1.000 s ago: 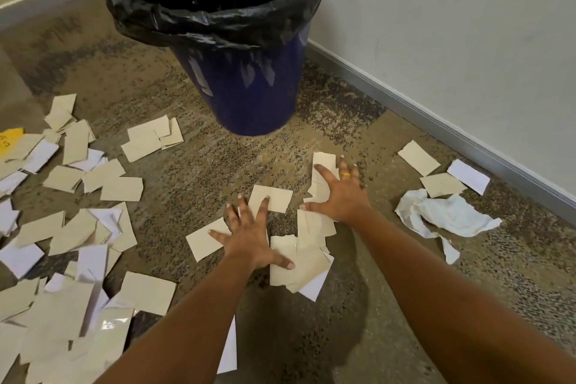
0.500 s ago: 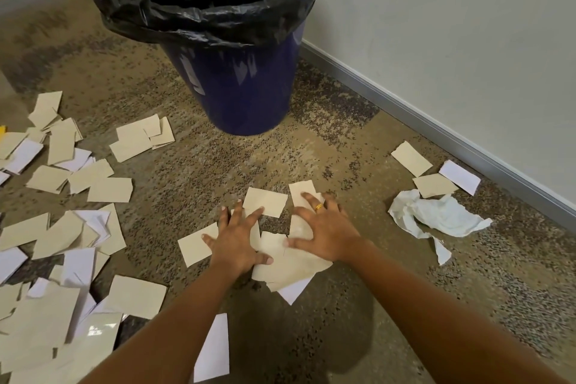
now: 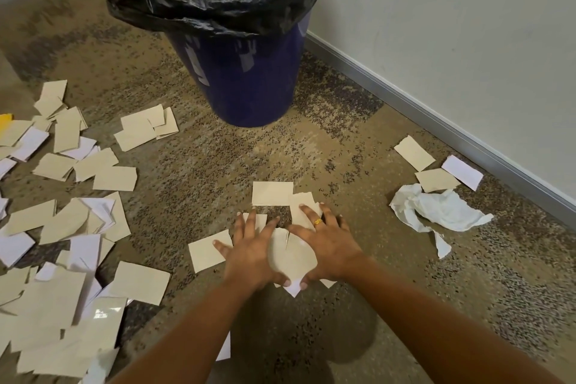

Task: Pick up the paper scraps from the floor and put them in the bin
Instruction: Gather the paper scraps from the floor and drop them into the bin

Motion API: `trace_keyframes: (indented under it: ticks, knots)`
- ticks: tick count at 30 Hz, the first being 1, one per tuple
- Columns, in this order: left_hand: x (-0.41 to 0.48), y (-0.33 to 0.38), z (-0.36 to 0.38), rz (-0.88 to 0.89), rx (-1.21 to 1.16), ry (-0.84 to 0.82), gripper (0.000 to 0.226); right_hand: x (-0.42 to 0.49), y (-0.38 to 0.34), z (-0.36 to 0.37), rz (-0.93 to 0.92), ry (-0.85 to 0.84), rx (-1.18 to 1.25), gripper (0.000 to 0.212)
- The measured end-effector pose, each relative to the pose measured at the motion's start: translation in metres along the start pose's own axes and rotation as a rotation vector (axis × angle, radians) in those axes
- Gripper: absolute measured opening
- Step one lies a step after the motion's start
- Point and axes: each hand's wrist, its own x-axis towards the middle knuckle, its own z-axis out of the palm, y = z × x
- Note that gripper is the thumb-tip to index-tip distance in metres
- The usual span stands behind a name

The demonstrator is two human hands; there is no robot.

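Observation:
A blue bin (image 3: 249, 84) lined with a black bag stands on the carpet ahead of me. Beige and white paper scraps lie all over the floor. My left hand (image 3: 249, 249) and my right hand (image 3: 324, 243), which wears a gold ring, lie side by side on the carpet with fingers spread. Between them they squeeze a small pile of paper scraps (image 3: 291, 254), which bulges upward, and my thumbs meet at its near edge. One beige scrap (image 3: 272, 193) lies just beyond my fingertips, another (image 3: 205, 251) just left of my left hand.
A dense spread of scraps (image 3: 62, 259) covers the floor on the left. A crumpled white tissue (image 3: 436, 209) and three flat scraps (image 3: 436, 165) lie at the right by the wall's grey skirting (image 3: 452, 131).
Both hands have slid toward each other and toward me, sweeping the loose scraps into one bunched pile. My right hand came back from the far scraps.

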Motion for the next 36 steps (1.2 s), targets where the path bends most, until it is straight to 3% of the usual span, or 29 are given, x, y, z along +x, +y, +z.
trace_keyframes:
  ticks: [11,16,20,26,31,36]
  knots:
    - [-0.007,0.016,-0.009,-0.005,0.06,0.01,0.093,-0.005,-0.022,-0.014,0.038,0.0,-0.026,0.083]
    - [0.001,0.023,-0.013,-0.013,-0.09,-0.024,0.08,-0.005,-0.032,-0.022,0.007,0.03,-0.155,0.057]
    - [-0.004,0.027,-0.008,0.031,-0.153,0.073,0.056,-0.003,-0.035,-0.014,-0.008,0.075,-0.181,0.039]
    - [-0.016,0.027,-0.025,0.1,-0.367,0.129,0.03,-0.006,-0.03,-0.02,0.002,0.114,-0.06,0.035]
    - [-0.021,0.02,-0.051,0.002,-0.643,0.153,0.038,-0.016,-0.019,-0.041,0.076,0.134,0.104,0.037]
    - [-0.03,0.018,-0.103,0.031,-0.762,0.261,0.04,-0.028,-0.012,-0.077,0.146,0.26,0.286,0.036]
